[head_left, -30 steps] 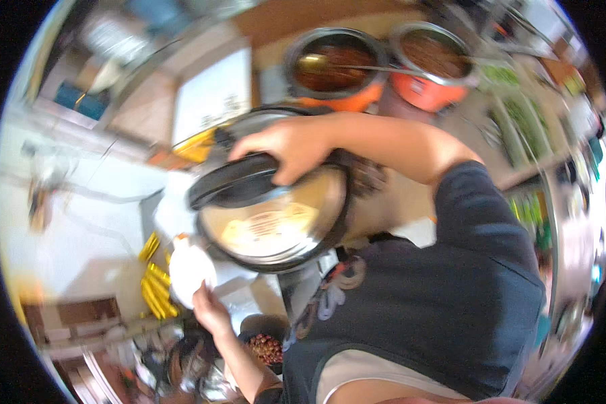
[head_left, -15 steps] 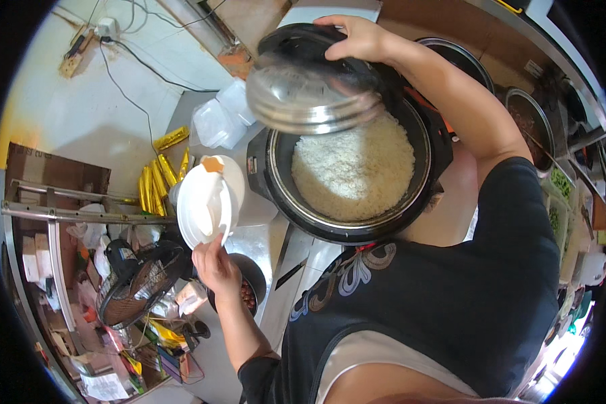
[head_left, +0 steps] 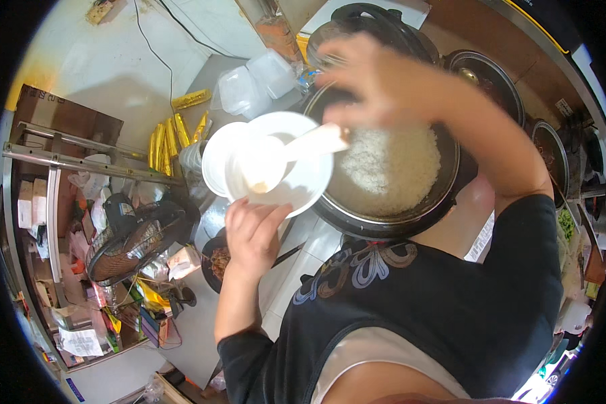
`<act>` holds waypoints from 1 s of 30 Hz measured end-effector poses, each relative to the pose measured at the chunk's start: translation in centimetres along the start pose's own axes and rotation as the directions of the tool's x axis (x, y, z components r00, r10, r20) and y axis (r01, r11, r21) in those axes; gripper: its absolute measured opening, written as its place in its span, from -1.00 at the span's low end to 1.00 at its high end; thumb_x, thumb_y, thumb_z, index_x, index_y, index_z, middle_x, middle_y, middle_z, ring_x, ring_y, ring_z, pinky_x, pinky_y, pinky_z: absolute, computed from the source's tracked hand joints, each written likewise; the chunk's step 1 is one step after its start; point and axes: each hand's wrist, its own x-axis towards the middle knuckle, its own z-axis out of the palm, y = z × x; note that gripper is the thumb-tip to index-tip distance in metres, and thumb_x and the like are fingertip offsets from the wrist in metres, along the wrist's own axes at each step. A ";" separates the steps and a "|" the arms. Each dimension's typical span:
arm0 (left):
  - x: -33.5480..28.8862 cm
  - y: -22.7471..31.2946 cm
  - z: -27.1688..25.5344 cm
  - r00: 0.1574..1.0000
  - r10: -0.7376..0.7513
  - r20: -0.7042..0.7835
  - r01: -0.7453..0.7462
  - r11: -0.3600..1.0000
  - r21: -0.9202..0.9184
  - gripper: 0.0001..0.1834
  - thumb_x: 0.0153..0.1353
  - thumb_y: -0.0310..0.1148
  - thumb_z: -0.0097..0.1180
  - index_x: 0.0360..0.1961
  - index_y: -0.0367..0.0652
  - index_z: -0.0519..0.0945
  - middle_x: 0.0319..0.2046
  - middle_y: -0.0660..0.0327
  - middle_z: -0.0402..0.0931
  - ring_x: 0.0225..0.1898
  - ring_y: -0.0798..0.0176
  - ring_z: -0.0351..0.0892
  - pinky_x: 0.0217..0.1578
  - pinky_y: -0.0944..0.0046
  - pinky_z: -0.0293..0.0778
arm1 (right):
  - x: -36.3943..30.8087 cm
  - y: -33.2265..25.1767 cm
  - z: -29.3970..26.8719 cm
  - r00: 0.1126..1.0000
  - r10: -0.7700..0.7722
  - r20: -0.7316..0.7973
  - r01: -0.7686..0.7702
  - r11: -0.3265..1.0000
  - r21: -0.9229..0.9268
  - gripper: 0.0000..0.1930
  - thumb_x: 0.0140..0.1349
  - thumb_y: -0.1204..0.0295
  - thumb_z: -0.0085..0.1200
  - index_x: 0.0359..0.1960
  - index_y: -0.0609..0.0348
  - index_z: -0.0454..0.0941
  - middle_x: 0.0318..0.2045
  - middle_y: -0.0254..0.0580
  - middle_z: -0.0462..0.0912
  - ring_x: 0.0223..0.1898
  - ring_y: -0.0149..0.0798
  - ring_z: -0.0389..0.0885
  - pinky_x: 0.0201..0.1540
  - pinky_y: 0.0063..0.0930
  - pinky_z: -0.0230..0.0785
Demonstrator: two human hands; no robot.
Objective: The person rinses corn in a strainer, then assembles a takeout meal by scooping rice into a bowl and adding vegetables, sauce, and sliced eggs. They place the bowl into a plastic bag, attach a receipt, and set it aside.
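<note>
My left hand (head_left: 252, 236) grips the near rim of a white bowl (head_left: 313, 176), tilted, beside the rice cooker. A white rice paddle (head_left: 316, 143) rests in the bowl, its handle jutting over the rim toward the cooker. My right hand (head_left: 384, 81) is blurred by motion above the cooker, thumb and fingers apart and nothing visible in them. Under it, the black rice cooker (head_left: 390, 225) stands uncovered, with white cooked rice (head_left: 400, 172) inside. Its dark lid (head_left: 367, 13) with a steel inner face is at the cooker's far side.
A white round container (head_left: 213, 158) stands behind the bowl. Clear plastic boxes (head_left: 242, 91) and gold-wrapped packs (head_left: 160, 148) lie farther back. A dark pan of food (head_left: 215, 262) is left of my left forearm. More pots (head_left: 491, 77) stand far right. A black fan (head_left: 138, 239) is at left.
My right hand has let go of the lid and come nearer, toward the bowl. My left hand has brought the bowl with the paddle right, up to the cooker's edge.
</note>
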 end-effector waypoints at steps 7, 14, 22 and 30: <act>-0.6 -0.5 1.4 0.986 -0.169 0.011 0.169 0.985 0.038 -0.67 -0.15 -0.64 0.16 -0.33 -0.02 0.61 -0.35 0.28 0.59 -0.10 0.25 0.55 0.17 0.06 0.17 | -2.9 -3.9 -2.3 0.749 0.494 0.441 -0.548 0.837 -0.007 -0.61 -0.01 0.37 0.06 -0.10 0.24 0.45 -0.10 0.07 0.50 -0.09 0.02 0.52 -0.13 -0.17 0.38; -6.5 -1.8 2.0 0.683 -0.684 -0.255 0.324 0.597 -0.734 -0.83 0.05 -0.66 0.06 -0.30 -0.27 0.56 -0.19 0.10 0.53 -0.22 0.20 0.45 -0.05 0.27 0.30 | -9.4 0.2 2.3 0.629 0.704 0.328 -0.429 0.667 -0.609 -0.59 0.07 0.44 0.04 0.02 0.12 0.41 -0.24 0.04 0.55 -0.19 0.03 0.58 -0.20 -0.17 0.46; -9.4 -0.1 2.8 0.353 -0.936 0.004 -0.013 -0.009 -1.000 -0.60 0.20 -0.34 -0.01 0.01 -0.37 0.42 -0.09 0.05 0.49 -0.09 0.18 0.48 0.00 0.24 0.35 | -6.3 1.8 8.5 0.714 0.534 0.452 -0.394 0.841 -0.370 -0.69 0.06 0.54 0.02 -0.10 0.17 0.51 -0.23 0.04 0.60 -0.16 0.06 0.59 -0.15 -0.11 0.45; -9.4 1.1 0.8 0.201 -0.936 0.289 0.217 -0.245 -0.945 -0.50 0.09 -0.49 -0.04 0.11 -0.37 0.32 -0.06 0.04 0.45 -0.01 0.07 0.47 0.02 0.12 0.42 | -6.9 -2.7 6.8 0.815 0.220 0.537 -0.229 0.972 -0.051 -0.63 0.04 0.47 0.10 -0.05 -0.05 0.52 -0.29 -0.02 0.60 -0.18 0.03 0.58 -0.18 -0.11 0.41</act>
